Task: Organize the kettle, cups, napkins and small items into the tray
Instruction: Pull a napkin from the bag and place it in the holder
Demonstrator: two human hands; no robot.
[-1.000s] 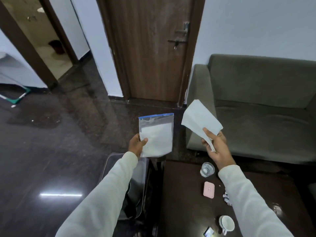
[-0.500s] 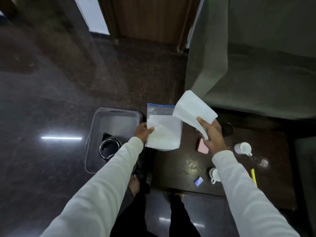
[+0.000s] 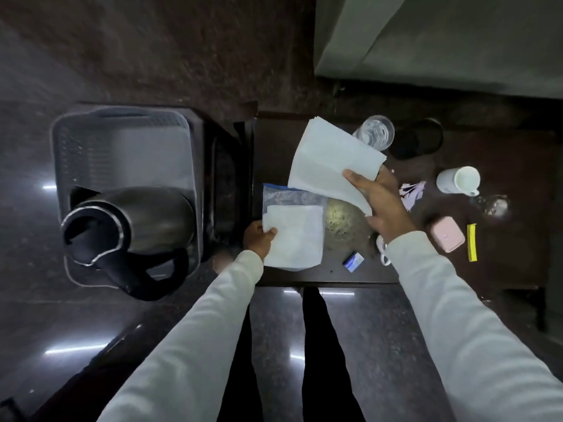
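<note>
The zip bag [image 3: 292,229], pinched by the left hand [image 3: 257,239], and napkins [image 3: 332,166], pinched by the right hand [image 3: 380,202], had been lowered over the desk's [image 3: 502,269] left edge, ready for bagging.

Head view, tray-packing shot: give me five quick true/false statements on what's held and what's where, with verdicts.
1. The kettle sits in the grey tray. True.
2. The left hand holds a yellow marker. False: it grips a clear zip bag with white napkins inside; the yellow marker lies on the table.
3. The right hand holds a stack of white napkins. True.
4. The white cup is in the tray. False: it is on the table.
5. The pink case is in the zip bag. False: it lies on the table beside the marker.
</note>
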